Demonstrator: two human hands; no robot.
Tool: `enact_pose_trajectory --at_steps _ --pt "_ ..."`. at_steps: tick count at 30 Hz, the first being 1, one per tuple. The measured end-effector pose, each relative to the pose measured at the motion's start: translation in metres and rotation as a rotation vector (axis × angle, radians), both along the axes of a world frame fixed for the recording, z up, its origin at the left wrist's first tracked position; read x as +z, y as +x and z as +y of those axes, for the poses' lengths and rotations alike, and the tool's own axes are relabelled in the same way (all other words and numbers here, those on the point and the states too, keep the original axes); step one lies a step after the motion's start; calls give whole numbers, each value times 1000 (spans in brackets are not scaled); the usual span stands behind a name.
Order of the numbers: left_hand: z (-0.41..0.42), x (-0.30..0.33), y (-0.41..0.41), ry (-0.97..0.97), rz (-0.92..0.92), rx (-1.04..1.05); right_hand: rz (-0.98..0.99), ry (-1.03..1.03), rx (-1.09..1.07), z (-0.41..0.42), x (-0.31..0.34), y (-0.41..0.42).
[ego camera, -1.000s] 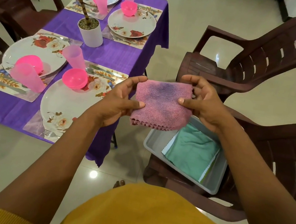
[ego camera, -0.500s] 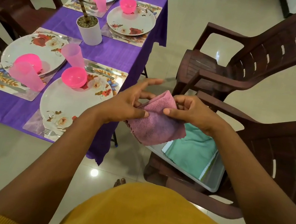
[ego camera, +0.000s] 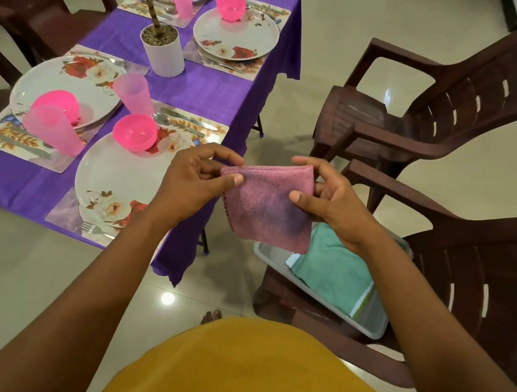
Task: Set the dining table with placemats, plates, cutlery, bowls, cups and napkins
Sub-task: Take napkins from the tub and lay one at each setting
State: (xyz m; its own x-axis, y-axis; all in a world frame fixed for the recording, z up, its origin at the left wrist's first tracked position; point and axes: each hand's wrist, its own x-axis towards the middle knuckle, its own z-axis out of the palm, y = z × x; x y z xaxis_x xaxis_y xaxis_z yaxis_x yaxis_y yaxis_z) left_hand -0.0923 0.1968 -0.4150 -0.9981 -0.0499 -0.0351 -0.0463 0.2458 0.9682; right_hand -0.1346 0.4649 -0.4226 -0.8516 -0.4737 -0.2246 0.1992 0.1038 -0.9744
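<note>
Pale glossy floor tiles fill the room, and a counter draped in a purple cloth (ego camera: 199,91) runs up the left of the frame with four floral place settings, each carrying a white flowered plate, a pink bowl and a translucent pink cup. At centre frame, in the air just off the counter's near right corner, hangs the pink microfibre napkin (ego camera: 269,204), folded to a rough square. The left hand (ego camera: 195,179) pinches its upper left corner between thumb and forefinger; the right hand (ego camera: 327,200) pinches the upper right edge, thumb on the front face, fingers curled behind. Below it, a grey plastic tray (ego camera: 374,329) sits on the seat of the near dark brown plastic chair (ego camera: 490,283) at lower right, holding a folded teal cloth (ego camera: 333,272).

To fold well, the top edges should probably be matched flush before any crease is pressed (terry fabric slips rather than holds a line). Keeping both pinches near the corners would hold the layers aligned. The napkin then likely goes beside the nearest white floral plate (ego camera: 117,180), clear of the small pink plastic bowl (ego camera: 134,136).
</note>
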Motion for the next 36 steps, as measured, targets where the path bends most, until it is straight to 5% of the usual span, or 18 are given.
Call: enact_pose_trajectory --at_steps 6,17,36 --pt "-7 -1 -3 -52 9 -2 120 12 78 -6 3 0" --pt "-8 4 -6 -137 -43 -72 314 339 -12 -3 -5 -7" --pt "6 6 5 -192 -24 12 122 153 89 11 -3 -14"
